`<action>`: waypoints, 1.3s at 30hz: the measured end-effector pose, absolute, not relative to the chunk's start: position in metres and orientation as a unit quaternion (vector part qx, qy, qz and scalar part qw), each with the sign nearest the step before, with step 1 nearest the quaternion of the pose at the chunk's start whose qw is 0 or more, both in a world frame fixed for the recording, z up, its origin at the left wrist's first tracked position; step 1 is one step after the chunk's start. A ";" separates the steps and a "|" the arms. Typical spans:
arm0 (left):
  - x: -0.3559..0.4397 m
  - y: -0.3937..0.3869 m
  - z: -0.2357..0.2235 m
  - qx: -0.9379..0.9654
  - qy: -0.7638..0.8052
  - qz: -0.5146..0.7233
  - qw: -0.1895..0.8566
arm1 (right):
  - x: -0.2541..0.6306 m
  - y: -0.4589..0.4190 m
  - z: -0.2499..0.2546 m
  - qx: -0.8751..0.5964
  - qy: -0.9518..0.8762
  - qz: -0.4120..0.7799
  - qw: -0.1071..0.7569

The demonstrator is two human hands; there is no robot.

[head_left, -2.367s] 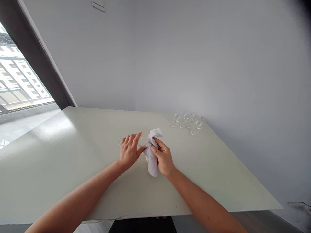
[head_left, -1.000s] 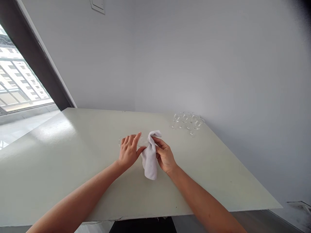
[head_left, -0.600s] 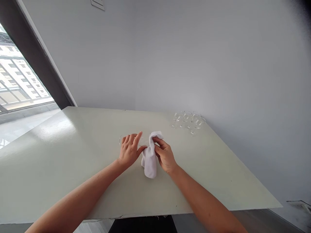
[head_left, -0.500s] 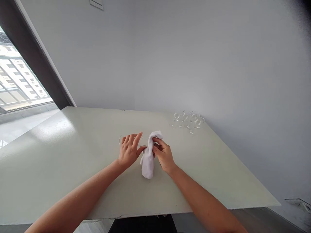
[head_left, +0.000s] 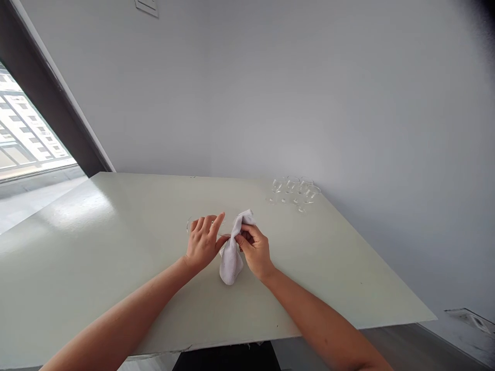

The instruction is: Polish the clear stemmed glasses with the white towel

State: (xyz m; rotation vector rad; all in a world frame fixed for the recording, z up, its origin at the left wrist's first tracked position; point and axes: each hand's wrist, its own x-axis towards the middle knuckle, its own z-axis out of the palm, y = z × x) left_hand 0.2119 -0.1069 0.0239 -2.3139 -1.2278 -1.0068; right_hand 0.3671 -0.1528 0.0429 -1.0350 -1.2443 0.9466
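Observation:
My left hand (head_left: pixel 203 239) is closed over a clear wine glass (head_left: pixel 188 225) held on its side above the table. A curved glass edge shows left of the fingers, and more clear glass lies between this hand and the cloth; the rest is hidden. In my right hand (head_left: pixel 255 250) a white cloth (head_left: pixel 231 263) is pinched between thumb and fingers. The cloth presses against the right end of the glass, its lower part hanging down and its upper end folded over the fingers. Which end of the glass it covers, I cannot tell.
Several clear wine glasses (head_left: pixel 292 185) stand upright in a cluster at the table's far right, close to the wall (head_left: pixel 328 103). The pale table (head_left: pixel 116 273) has its near edge just in front of me. A window (head_left: pixel 27 129) is at the left.
My right hand has turned and shifted slightly, twisting the cloth against the glass; its hanging end has swung left. My left hand keeps its grip. The view has shifted a little to the right.

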 end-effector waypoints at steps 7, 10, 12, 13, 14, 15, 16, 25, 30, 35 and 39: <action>0.209 -0.101 0.024 -0.784 -0.457 -0.386 0.166 | 0.381 -0.151 0.057 -0.439 -0.500 0.365 0.651; 0.209 -0.101 0.026 -0.779 -0.459 -0.393 0.168 | 0.383 -0.149 0.060 -0.433 -0.490 0.369 0.660; 0.210 -0.102 0.026 -0.786 -0.450 -0.389 0.169 | 0.379 -0.149 0.057 -0.426 -0.502 0.388 0.645; 0.210 -0.103 0.026 -0.789 -0.446 -0.387 0.169 | 0.376 -0.149 0.055 -0.423 -0.508 0.397 0.636; 0.211 -0.103 0.026 -0.792 -0.443 -0.385 0.169 | 0.373 -0.150 0.053 -0.421 -0.514 0.406 0.627; 0.211 -0.104 0.026 -0.794 -0.440 -0.384 0.168 | 0.370 -0.151 0.051 -0.421 -0.517 0.413 0.620; 0.211 -0.104 0.025 -0.795 -0.439 -0.384 0.167 | 0.368 -0.151 0.050 -0.421 -0.519 0.417 0.615; 0.210 -0.105 0.027 -0.797 -0.443 -0.379 0.156 | 0.369 -0.156 0.053 -0.405 -0.516 0.496 0.569; 0.210 -0.105 0.026 -0.796 -0.452 -0.376 0.147 | 0.369 -0.159 0.054 -0.381 -0.550 0.527 0.524; 0.210 -0.103 0.024 -0.796 -0.445 -0.385 0.141 | 0.371 -0.157 0.052 -0.350 -0.576 0.556 0.486; 0.210 -0.102 0.023 -0.805 -0.432 -0.383 0.138 | 0.373 -0.156 0.054 -0.346 -0.596 0.556 0.465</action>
